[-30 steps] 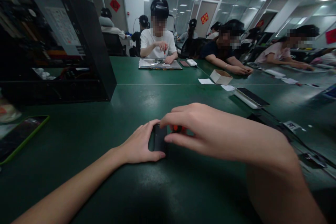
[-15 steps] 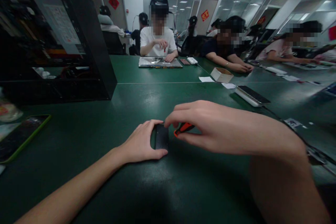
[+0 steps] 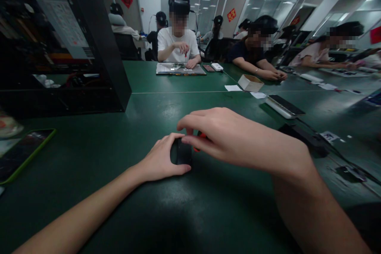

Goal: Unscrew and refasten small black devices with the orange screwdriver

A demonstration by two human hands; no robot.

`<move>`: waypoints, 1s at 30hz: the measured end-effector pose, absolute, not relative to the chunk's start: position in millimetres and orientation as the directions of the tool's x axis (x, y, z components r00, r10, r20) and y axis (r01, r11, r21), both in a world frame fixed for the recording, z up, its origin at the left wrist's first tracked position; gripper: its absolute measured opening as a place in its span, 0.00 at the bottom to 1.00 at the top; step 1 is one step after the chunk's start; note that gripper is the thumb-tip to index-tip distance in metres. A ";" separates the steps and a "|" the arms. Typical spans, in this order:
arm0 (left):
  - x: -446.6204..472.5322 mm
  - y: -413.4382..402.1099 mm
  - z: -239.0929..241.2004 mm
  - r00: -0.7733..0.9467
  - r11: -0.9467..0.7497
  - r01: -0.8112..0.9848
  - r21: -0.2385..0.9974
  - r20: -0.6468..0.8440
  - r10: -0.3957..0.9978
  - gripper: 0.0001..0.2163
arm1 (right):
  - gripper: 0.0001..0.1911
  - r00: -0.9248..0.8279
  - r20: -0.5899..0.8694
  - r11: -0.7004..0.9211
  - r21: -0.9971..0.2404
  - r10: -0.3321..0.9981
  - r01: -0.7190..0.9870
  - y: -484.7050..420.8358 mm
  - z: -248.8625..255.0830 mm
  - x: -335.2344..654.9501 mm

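A small flat black rectangular block [image 3: 184,154] lies on the green table, its exact kind unclear. My left hand [image 3: 162,156] is closed around it, thumb along the near edge and fingers at the far edge. Over the block's far right part, my right hand [image 3: 212,131] is curled with thumb and index finger close to that far edge. Within its bent fingers sits a red-orange and black handle, apparently a screwdriver [image 3: 197,147], mostly hidden by the hand. Its tip does not show.
A large open computer case [image 3: 116,79] stands at the left, with a green-edged phone [image 3: 26,154] before it. To the right are a small open box [image 3: 250,83], a phone on a white block [image 3: 284,106] and cables. Across the table a person [image 3: 178,43] works on a panel.
My right hand has shifted left, its thumb moving up over the block's far edge and covering more of the screwdriver. My left hand keeps its hold. The view has tilted slightly.
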State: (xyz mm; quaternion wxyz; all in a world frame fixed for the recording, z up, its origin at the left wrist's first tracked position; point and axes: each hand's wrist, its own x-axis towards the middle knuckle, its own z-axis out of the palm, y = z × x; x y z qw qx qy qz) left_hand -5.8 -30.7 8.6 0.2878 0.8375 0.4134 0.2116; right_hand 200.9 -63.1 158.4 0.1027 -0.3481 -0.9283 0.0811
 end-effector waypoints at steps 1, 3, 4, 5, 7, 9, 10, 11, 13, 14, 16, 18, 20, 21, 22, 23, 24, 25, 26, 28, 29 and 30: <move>-5.8 -30.6 8.9 0.569 -0.488 0.571 0.660 0.111 0.815 0.38 | 0.09 -0.733 0.138 0.743 -0.221 0.666 0.632 -63.1 157.9 200.7; -5.9 -30.5 9.6 0.572 -0.486 0.567 0.665 0.107 0.813 0.38 | 0.12 -0.744 0.132 0.750 -0.234 0.654 0.618 -63.2 157.9 201.3; -6.1 -30.5 9.7 0.574 -0.490 0.562 0.666 0.112 0.811 0.38 | 0.14 -0.756 0.121 0.757 -0.249 0.643 0.604 -63.2 158.3 201.9; -6.3 -30.6 9.6 0.576 -0.495 0.557 0.667 0.119 0.809 0.37 | 0.15 -0.766 0.110 0.762 -0.261 0.633 0.592 -63.1 158.7 202.6; -6.7 -30.8 8.7 0.574 -0.500 0.549 0.670 0.132 0.808 0.37 | 0.13 -0.771 0.094 0.763 -0.263 0.629 0.590 -61.9 158.6 203.2; -7.0 -31.0 7.1 0.573 -0.500 0.544 0.674 0.137 0.808 0.37 | 0.09 -0.748 0.104 0.749 -0.220 0.656 0.625 -59.5 157.1 202.4; -7.1 -31.0 6.1 0.572 -0.499 0.544 0.674 0.136 0.809 0.37 | 0.07 -0.733 0.118 0.739 -0.193 0.670 0.645 -58.0 156.1 201.7; -7.1 -31.0 5.2 0.571 -0.498 0.549 0.671 0.135 0.810 0.38 | 0.06 -0.723 0.131 0.734 -0.177 0.678 0.656 -56.6 155.2 200.9; -7.0 -30.9 3.7 0.564 -0.496 0.564 0.660 0.130 0.815 0.38 | 0.05 -0.736 0.144 0.749 -0.193 0.661 0.634 -54.5 154.6 200.5; -6.8 -30.9 3.3 0.560 -0.494 0.573 0.654 0.128 0.819 0.39 | 0.06 -0.756 0.141 0.765 -0.218 0.639 0.606 -53.8 155.2 201.1; -6.4 -31.1 3.3 0.554 -0.491 0.582 0.648 0.125 0.823 0.39 | 0.08 -0.784 0.163 0.794 -0.249 0.599 0.555 -52.9 157.6 204.0; -5.9 -31.7 4.4 0.553 -0.490 0.582 0.649 0.126 0.824 0.38 | 0.08 -0.762 0.250 0.802 -0.220 0.597 0.556 -51.7 160.2 208.1; -5.5 -32.2 6.1 0.557 -0.492 0.580 0.650 0.125 0.821 0.38 | 0.09 -0.715 0.356 0.795 -0.181 0.602 0.579 -49.4 161.0 211.1; -5.3 -32.4 6.8 0.560 -0.493 0.579 0.650 0.123 0.820 0.38 | 0.09 -0.704 0.384 0.796 -0.178 0.597 0.578 -47.6 160.2 211.7; -5.3 -32.5 7.4 0.561 -0.493 0.578 0.650 0.122 0.819 0.38 | 0.08 -0.707 0.391 0.803 -0.185 0.589 0.566 -45.3 158.6 211.6; -5.3 -32.4 7.8 0.563 -0.495 0.578 0.649 0.122 0.818 0.38 | 0.08 -0.720 0.385 0.813 -0.197 0.578 0.547 -42.8 156.5 210.9; -5.5 -32.3 7.9 0.563 -0.495 0.579 0.648 0.122 0.817 0.38 | 0.07 -0.734 0.373 0.822 -0.210 0.567 0.529 -40.0 153.8 209.8; -5.6 -32.1 7.9 0.563 -0.496 0.580 0.647 0.123 0.817 0.38 | 0.07 -0.747 0.361 0.830 -0.217 0.558 0.514 -37.1 151.1 208.6; -5.8 -32.0 7.8 0.562 -0.496 0.581 0.645 0.122 0.818 0.38 | 0.06 -0.755 0.354 0.834 -0.220 0.552 0.506 -34.4 148.4 207.3; -6.1 -31.8 7.2 0.560 -0.492 0.587 0.643 0.117 0.820 0.38 | 0.06 -0.756 0.351 0.834 -0.221 0.552 0.506 -29.9 144.2 205.2; -6.2 -31.8 6.9 0.559 -0.491 0.588 0.643 0.115 0.821 0.38 | 0.07 -0.753 0.350 0.830 -0.223 0.557 0.511 -28.4 142.9 204.6; -6.3 -31.9 6.5 0.557 -0.489 0.589 0.643 0.115 0.822 0.39 | 0.07 -0.748 0.348 0.825 -0.226 0.564 0.517 -27.5 142.2 204.2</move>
